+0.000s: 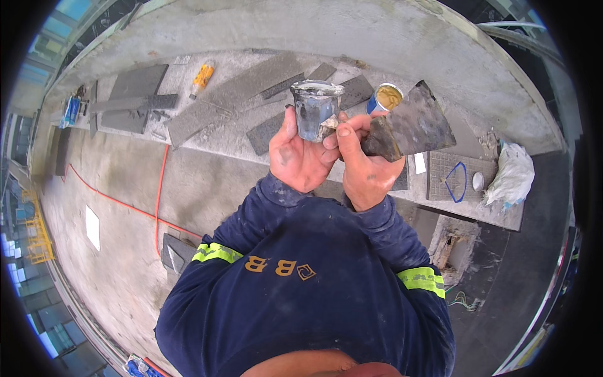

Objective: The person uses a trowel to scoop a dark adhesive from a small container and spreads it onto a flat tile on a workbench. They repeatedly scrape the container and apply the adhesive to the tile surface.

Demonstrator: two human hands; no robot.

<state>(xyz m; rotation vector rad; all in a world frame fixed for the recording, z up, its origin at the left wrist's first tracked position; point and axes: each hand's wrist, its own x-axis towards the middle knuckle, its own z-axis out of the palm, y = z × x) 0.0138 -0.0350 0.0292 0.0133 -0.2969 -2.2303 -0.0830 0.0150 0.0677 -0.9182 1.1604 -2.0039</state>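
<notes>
My left hand (301,158) holds up a small, dirty cup (314,113), its rim crusted with pale residue. Beside it, my right hand (367,165) grips a wide, stained putty knife (414,122), the broad blade pointing up and to the right. Between my right thumb and fingertips, at the cup's lower right side, is a small whitish piece (330,122); whether it is stuck to the cup I cannot tell. An open tin of tan paste (388,98) stands on the ledge behind the putty knife.
Dark stone slabs (235,94) and offcuts lie on the ledge, with an orange-yellow bottle (203,78). At right are a gridded panel (452,176) and a white sack (512,173). An orange hose (118,202) crosses the floor; an opening (454,249) shows at lower right.
</notes>
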